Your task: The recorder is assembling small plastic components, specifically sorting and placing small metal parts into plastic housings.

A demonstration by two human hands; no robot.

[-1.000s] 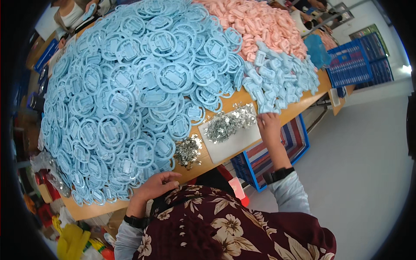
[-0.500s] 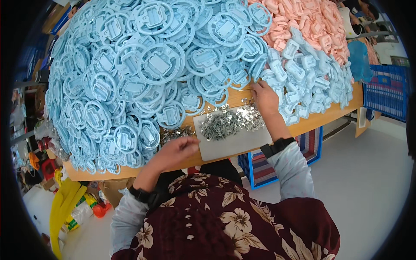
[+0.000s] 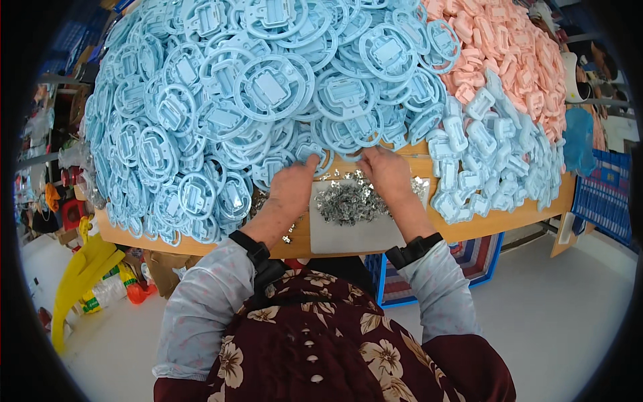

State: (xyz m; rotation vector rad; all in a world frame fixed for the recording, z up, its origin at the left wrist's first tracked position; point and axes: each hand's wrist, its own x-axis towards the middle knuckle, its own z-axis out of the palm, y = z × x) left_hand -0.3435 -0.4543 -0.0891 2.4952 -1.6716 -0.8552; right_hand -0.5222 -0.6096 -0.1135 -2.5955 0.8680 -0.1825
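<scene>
My left hand (image 3: 293, 189) reaches to the front edge of a large heap of light-blue plastic ring parts (image 3: 273, 87). Its thumb and fingers close on the rim of one ring part (image 3: 313, 151) there. A little to the right, my right hand (image 3: 388, 175) has its fingers bent together at the heap's lower edge. Whatever is in its fingertips is hidden. Between and below the hands lies a pile of small silvery metal pieces (image 3: 348, 204) on a pale flat sheet (image 3: 335, 240). More of these metal bits are scattered under and beside my left hand.
Smaller light-blue plastic pieces (image 3: 479, 161) and pink ones (image 3: 495, 47) are heaped to the right on the wooden table (image 3: 288, 248). A thin rod (image 3: 415, 155) lies beyond my right hand. Blue crates stand below the table's front edge (image 3: 469, 261) and at far right (image 3: 603, 194).
My left hand has moved forward and right, from the sheet's left edge to the ring parts. My right hand has shifted left, away from the smaller blue pieces. The view has shifted slightly.
</scene>
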